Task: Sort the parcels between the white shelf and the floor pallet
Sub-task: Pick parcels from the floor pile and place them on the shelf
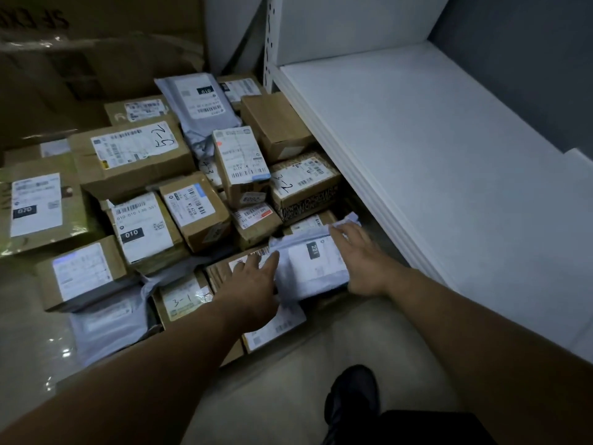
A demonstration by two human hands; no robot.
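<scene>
- The grey mailer (313, 268) with a "221" label lay on top of the parcels (192, 213), at the near right of the pile, just beside the white shelf (433, 162).
- Left hand (255, 284): fingers straight and slightly spread, tips against the mailer's left edge, palm over a flat brown box (221, 271).
- Right hand (362, 261): fingers straight and together, laid along the mailer's right edge. Thumb hidden.
- The box marked "3-1" (183, 300) sat just left of the left wrist; the box marked "5-2" (134, 155) was at far left.
- A black shoe (353, 399) stood near, on the floor.
</scene>
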